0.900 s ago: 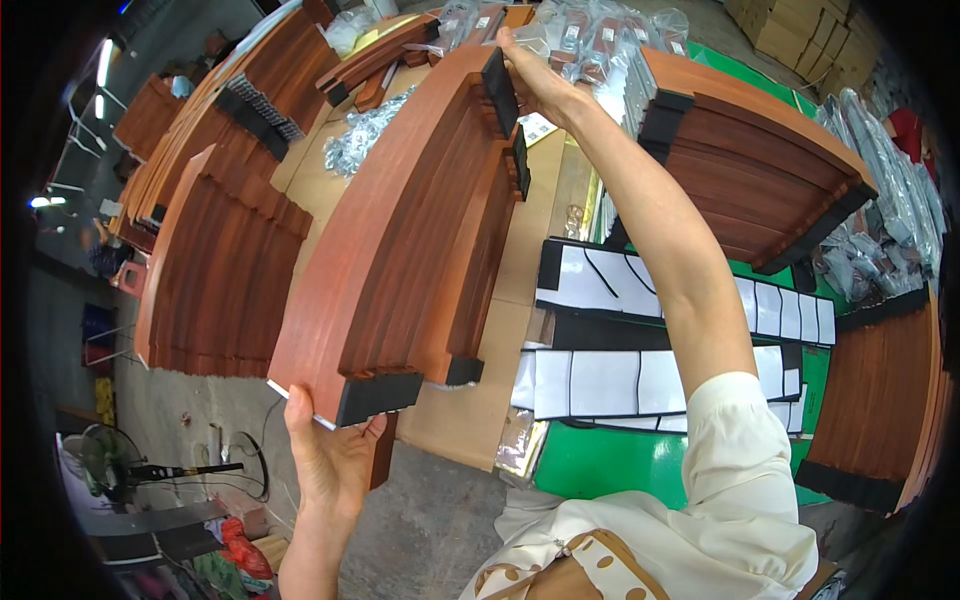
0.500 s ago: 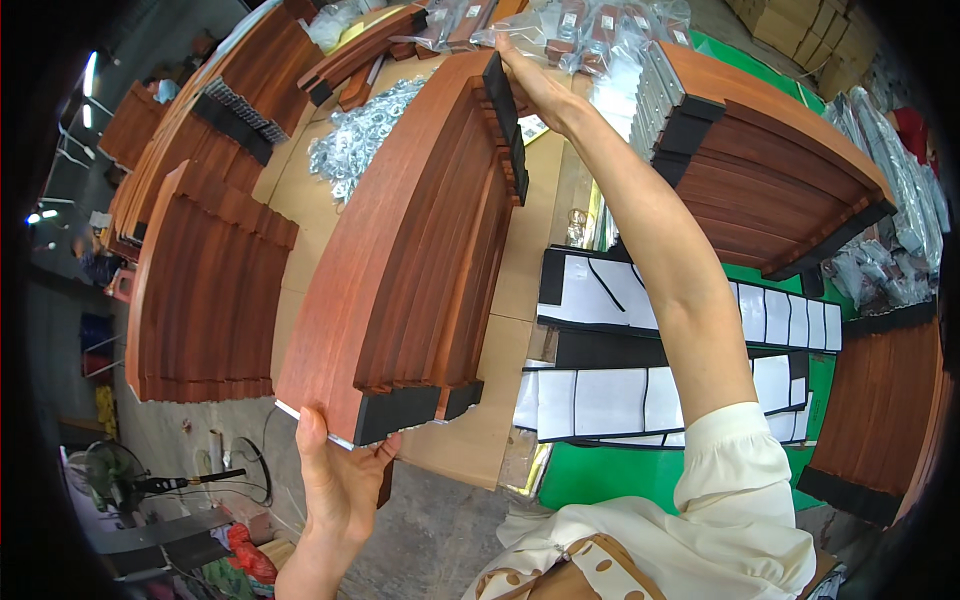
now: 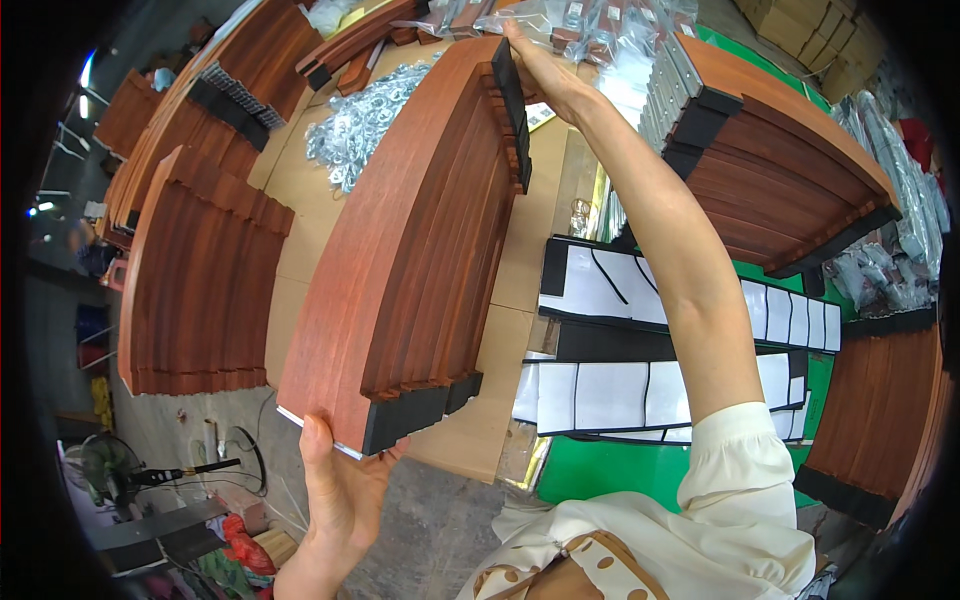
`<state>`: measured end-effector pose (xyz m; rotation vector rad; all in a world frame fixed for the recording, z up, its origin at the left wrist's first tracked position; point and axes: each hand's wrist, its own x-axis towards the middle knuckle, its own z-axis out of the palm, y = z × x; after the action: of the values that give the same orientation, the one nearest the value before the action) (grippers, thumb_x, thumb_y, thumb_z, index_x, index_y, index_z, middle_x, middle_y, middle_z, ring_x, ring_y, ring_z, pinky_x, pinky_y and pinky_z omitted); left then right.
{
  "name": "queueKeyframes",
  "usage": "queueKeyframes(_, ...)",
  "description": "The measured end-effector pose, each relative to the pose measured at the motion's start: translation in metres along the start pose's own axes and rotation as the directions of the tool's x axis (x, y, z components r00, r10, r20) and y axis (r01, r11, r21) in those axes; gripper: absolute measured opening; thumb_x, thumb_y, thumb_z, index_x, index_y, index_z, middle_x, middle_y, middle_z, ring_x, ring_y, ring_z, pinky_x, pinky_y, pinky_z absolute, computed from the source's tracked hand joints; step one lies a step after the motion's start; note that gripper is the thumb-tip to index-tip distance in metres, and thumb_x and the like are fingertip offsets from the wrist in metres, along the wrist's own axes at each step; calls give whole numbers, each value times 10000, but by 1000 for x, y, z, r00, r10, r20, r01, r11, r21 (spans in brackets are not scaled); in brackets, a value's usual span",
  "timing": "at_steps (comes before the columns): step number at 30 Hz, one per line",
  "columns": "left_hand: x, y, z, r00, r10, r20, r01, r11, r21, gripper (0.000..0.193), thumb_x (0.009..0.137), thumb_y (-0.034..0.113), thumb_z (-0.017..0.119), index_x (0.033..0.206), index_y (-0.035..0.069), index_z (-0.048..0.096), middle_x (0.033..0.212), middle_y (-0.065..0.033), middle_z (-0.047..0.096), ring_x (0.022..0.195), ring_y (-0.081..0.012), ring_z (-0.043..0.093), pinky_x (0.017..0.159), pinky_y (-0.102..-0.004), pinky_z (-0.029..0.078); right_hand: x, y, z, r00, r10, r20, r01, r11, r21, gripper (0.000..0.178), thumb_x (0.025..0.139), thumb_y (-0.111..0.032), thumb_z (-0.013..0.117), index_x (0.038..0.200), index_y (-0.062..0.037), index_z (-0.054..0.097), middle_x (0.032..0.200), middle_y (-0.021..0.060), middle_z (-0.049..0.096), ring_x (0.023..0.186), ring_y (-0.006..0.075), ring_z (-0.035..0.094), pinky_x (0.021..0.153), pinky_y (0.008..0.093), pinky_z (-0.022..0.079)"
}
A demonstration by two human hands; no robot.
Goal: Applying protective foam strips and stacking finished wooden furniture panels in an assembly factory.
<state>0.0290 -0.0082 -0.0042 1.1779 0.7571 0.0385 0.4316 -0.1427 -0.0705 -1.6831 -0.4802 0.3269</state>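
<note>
A tall stack of reddish-brown wooden boards (image 3: 350,270) with black end pieces stands on edge in front of me, slanting from lower left to upper right. My left hand (image 3: 342,490) clasps its near lower corner, thumb on the outer board's face and fingers underneath beside the black ends. With my arm stretched out, my right hand (image 3: 545,80) holds the far end, its fingers partly hidden behind the stack. Left of it stands another stack of similar boards (image 3: 200,290). Behind it lies a heap of small silvery metal parts (image 3: 360,135).
Cardboard (image 3: 480,425) covers the table. On green sheeting (image 3: 600,470) to the right lie black strips with white panels (image 3: 610,395). More board stacks (image 3: 800,180) stand right and far left. Plastic-wrapped pieces (image 3: 600,30) lie at the back. A fan (image 3: 105,465) stands lower left.
The stack's near end and my left hand have shifted slightly right in the picture; the view has moved a little too. Both hands keep their hold.
</note>
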Motion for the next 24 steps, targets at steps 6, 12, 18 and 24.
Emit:
queueKeyframes(6,-2,-4,-2,999,-49,6,49,998,-38,820,766,650,587,1345,136,317,1314,-55,421,1172,-186,436,927,-409,383,10,12,8,991,91,-94,-90,996,14,852,866,-724,238,1278,-13,465,1203,192,551,1129,322,520,983,499,364)
queueKeyframes(12,7,-3,0,998,-11,62,13,1000,-24,743,807,610,568,1335,138,344,1295,-50,459,1161,-200,462,935,-399,373,10,27,-2,990,-70,-124,89,984,157,734,926,-611,263,1279,-8,489,1255,158,539,1193,279,475,1027,407,320)
queueKeyframes(18,10,-8,-5,998,3,63,-1,1000,-25,793,771,624,604,1305,90,363,1202,-100,513,1057,-224,523,916,-385,394,-10,25,1,949,-241,-203,277,945,172,648,970,-515,284,1227,21,541,1275,147,538,1230,243,449,1050,371,294)
queueKeyframes(24,10,-12,-5,996,21,89,-21,1000,4,828,752,646,616,1255,27,393,1119,-130,533,1030,-234,537,922,-375,411,-44,17,-4,923,-220,-315,280,947,160,573,965,-491,316,1209,-39,570,1257,113,557,1226,237,451,1030,443,286)
